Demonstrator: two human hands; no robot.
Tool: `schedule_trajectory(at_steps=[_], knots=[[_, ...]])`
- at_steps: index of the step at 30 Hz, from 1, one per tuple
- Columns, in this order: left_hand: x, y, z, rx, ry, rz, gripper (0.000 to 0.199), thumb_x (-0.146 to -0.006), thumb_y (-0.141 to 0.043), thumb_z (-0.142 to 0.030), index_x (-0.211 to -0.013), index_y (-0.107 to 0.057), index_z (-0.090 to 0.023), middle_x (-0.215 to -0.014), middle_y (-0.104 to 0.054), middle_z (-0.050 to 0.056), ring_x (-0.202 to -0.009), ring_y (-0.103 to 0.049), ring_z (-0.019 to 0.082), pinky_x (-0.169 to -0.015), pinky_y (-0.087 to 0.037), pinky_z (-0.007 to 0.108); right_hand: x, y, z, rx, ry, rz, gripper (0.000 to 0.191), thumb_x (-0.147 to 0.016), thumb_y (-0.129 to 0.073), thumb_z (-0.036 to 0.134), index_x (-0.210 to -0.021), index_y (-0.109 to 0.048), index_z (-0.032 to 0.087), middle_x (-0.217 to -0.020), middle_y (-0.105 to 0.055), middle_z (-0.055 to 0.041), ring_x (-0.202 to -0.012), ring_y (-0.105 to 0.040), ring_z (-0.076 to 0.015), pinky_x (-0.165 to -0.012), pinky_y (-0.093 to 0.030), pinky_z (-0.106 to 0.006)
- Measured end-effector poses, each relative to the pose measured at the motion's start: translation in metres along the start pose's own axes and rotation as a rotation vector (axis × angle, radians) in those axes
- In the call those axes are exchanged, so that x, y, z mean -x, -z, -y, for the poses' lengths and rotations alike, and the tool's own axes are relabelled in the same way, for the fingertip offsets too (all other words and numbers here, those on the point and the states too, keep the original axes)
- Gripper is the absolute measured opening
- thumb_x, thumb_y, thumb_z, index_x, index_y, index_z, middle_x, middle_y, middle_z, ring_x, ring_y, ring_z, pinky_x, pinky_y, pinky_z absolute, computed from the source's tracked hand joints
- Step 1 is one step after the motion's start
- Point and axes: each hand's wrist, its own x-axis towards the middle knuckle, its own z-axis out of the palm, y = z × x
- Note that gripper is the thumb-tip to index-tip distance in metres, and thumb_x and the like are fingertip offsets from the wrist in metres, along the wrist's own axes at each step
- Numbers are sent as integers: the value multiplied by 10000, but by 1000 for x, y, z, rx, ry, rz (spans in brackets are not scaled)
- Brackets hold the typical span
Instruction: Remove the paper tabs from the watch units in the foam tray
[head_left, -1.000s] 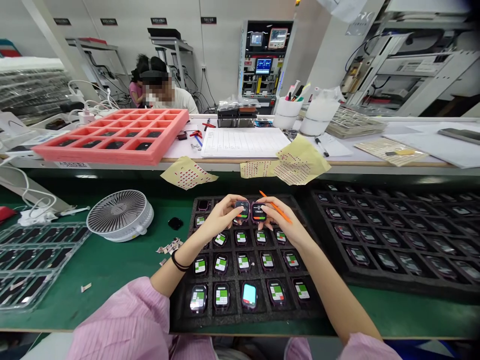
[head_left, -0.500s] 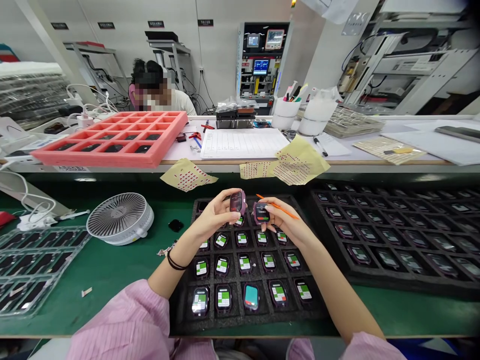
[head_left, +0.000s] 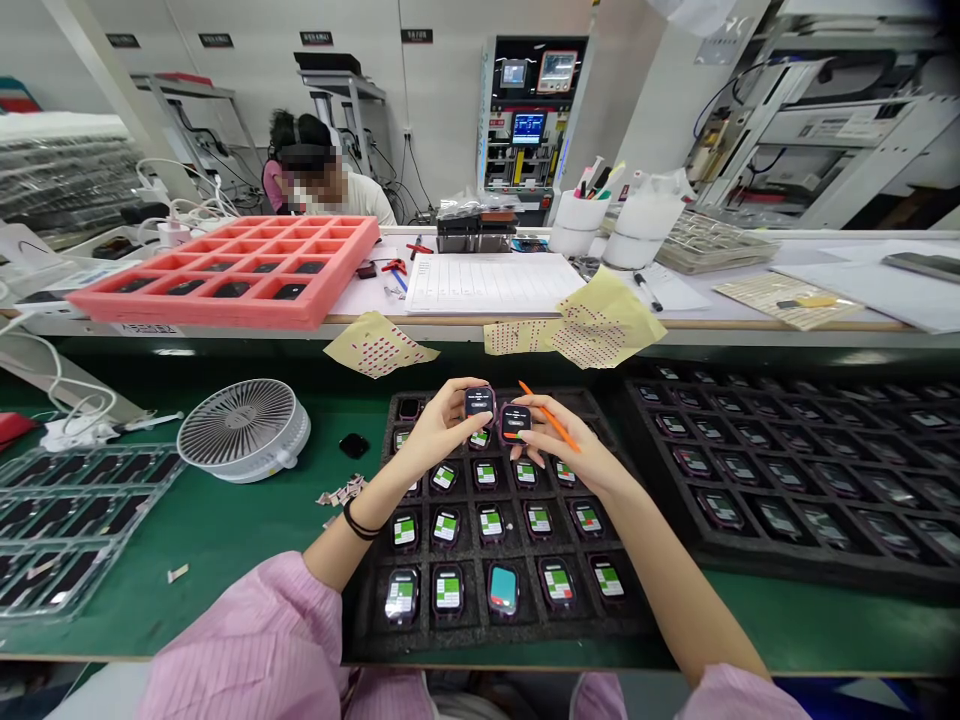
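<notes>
My left hand [head_left: 448, 418] grips a dark watch [head_left: 478, 402] with its lit screen facing up, thumb on its lower edge. Close beside it, my right hand [head_left: 559, 436] holds a second watch [head_left: 515, 424], also with a lit screen, and an orange stick [head_left: 551, 416] that lies across the fingers. Both hands are over the far part of a black foam tray [head_left: 517, 638]. In its compartments sit several watches, most with green and white screens; one watch [head_left: 502, 588] in the nearest row shows teal.
A second black tray [head_left: 817, 578] of watches is on the right. At left are a round fan [head_left: 244, 430], a clear tray [head_left: 90, 590] and a loose dark watch piece [head_left: 353, 445]. A pink foam tray [head_left: 202, 312] and papers [head_left: 491, 284] lie on the shelf; a person [head_left: 360, 198] is beyond.
The left-hand watch has turned its face more toward the camera, and its screen now shows text. The right-hand watch has shifted slightly left, and the orange stick is steeper.
</notes>
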Motion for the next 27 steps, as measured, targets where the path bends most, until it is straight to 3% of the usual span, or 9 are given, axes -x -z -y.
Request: schedule_trajectory(at_steps=[7,21,27], knots=[[-1,-2,-3,19,32,-30,397,-831,-615,-412,-1136,-520,-176,-1010,-602,63,-688,-538,98,-500,-402,188,-1,-1,1,-3,-3,-12,368,-804,-679,319,-1115,-501,236,-1009,-602,-58,-692,-668,-158,-456,-432,-240],[0,-3,-4,-25,44,-39,328,-867,-557,-405,-1104,-559,-177,-911,-607,40,-596,-496,76,-504,-412,190,-2,0,-5,14,-16,-93,292,-818,-663,351,-1054,-553,219,-802,-597,4,-552,-614,-117,-415,-359,-225],[-1,-2,-3,-63,70,-78,292,-885,-520,-413,-1049,-614,-190,-832,-610,18,-581,-519,87,-496,-393,197,-2,-1,-5,30,-22,-130,227,-876,-577,409,-996,-583,216,-634,-567,26,-514,-601,-139,-404,-349,-233]])
